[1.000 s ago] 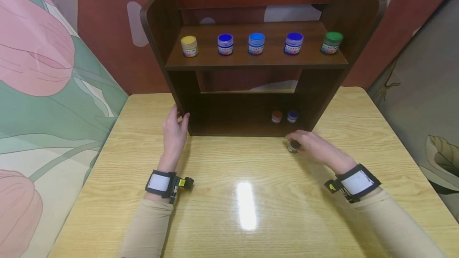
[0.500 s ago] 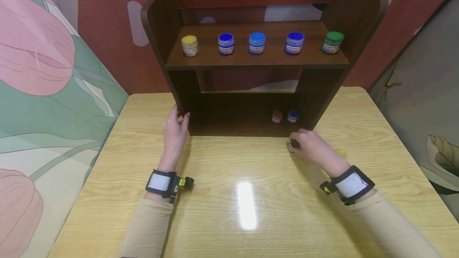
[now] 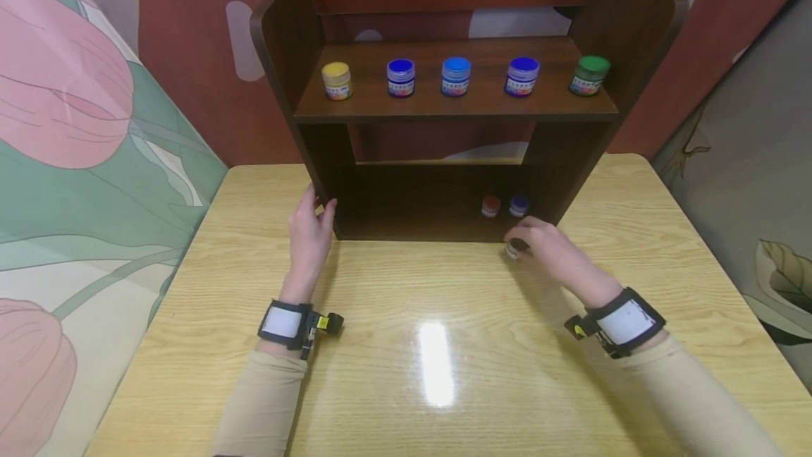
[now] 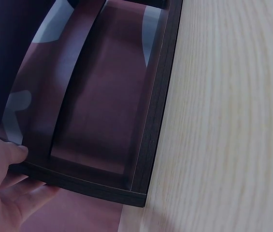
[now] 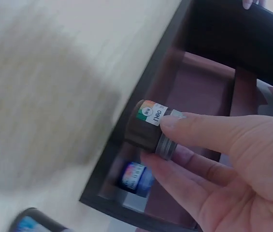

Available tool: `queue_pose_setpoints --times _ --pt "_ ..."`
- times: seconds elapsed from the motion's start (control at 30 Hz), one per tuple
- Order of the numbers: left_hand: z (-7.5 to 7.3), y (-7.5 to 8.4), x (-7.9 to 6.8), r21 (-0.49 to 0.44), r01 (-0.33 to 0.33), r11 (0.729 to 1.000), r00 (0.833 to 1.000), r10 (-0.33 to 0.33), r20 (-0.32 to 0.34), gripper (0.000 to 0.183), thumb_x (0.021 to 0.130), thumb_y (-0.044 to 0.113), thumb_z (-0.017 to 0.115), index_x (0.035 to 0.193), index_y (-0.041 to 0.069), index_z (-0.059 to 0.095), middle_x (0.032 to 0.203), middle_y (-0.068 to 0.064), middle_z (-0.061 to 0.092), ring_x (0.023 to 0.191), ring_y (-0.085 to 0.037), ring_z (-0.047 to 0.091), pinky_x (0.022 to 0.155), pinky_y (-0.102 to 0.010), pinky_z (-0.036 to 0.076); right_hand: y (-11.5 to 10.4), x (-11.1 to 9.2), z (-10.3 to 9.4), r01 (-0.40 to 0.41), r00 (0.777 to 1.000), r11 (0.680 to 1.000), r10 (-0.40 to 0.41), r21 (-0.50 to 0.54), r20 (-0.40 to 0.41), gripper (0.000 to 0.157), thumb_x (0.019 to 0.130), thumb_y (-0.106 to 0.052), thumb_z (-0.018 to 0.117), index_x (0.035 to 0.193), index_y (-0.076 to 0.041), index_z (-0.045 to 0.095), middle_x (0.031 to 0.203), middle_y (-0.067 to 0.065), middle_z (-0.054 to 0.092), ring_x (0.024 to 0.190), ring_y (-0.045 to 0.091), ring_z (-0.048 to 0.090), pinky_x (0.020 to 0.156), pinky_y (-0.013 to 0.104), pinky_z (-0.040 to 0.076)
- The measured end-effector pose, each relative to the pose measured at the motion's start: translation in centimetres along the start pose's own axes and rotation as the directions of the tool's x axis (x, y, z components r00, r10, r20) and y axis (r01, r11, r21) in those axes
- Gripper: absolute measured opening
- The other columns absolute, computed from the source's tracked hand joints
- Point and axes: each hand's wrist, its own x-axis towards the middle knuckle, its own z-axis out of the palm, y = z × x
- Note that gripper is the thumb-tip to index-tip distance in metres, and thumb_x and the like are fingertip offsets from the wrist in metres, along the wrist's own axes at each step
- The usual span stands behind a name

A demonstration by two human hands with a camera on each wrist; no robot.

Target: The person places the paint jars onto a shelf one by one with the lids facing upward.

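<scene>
My right hand [image 3: 552, 252] pinches a small dark-lidded paint jar [image 5: 143, 128] between thumb and fingers, at the front edge of the lower shelf. In the right wrist view, the jar is tilted and its colourful label shows. My left hand [image 3: 309, 231] grips the left side panel of a dark brown wooden shelf [image 3: 406, 228], thumb on one side and fingers on the other, as the left wrist view [image 4: 1, 186] shows. On the lower shelf stand an orange-lidded jar [image 3: 490, 206] and a purple-blue jar [image 3: 519, 206], just beyond my right fingers.
The upper shelf carries a row of jars: yellow [image 3: 337, 81], dark blue [image 3: 401, 78], light blue [image 3: 455, 77], blue [image 3: 522, 77] and green [image 3: 589, 76]. The shelf stands on a wooden table [image 3: 380, 372] against a patterned wall. A dark object [image 5: 32, 223] with a blue label is cut off in the right wrist view.
My right hand has brought the dark jar slightly closer to the lower shelf. A yellow round thing seen beside my right wrist half a second ago is out of sight. The left hand stays put.
</scene>
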Motion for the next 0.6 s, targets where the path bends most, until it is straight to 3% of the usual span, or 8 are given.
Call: queue_pose_setpoints --times 0.33,0.6 --pt "-0.1 0.1 0.1 0.018 -0.003 1.0 1.0 0.003 -0.001 0.036 0.096 0.012 0.059 0.13 0.001 0.056 0.125 -0.022 0.065 0.113 -0.038 0.064 0.084 -0.045 0.06 -0.9 2.5 -1.4 0.034 0.999 0.999 -0.034 -0.005 -0.016 0.023 0.083 0.007 0.069 0.106 0.003 0.072 0.105 0.019 0.068 0.097 0.034 0.066 0.084 0.049 0.058" --pt "0.0 -0.1 0.0 0.002 -0.011 1.0 1.0 0.011 0.002 0.036 0.096 0.014 0.058 0.13 0.0 0.055 0.125 -0.023 0.065 0.113 -0.039 0.064 0.084 -0.045 0.06 -1.4 5.1 -1.5 0.076 0.997 0.997 -0.075 0.01 -0.028 0.023 0.085 0.006 0.067 0.108 0.003 0.072 0.109 0.021 0.068 0.102 0.035 0.065 0.089 0.048 0.057"
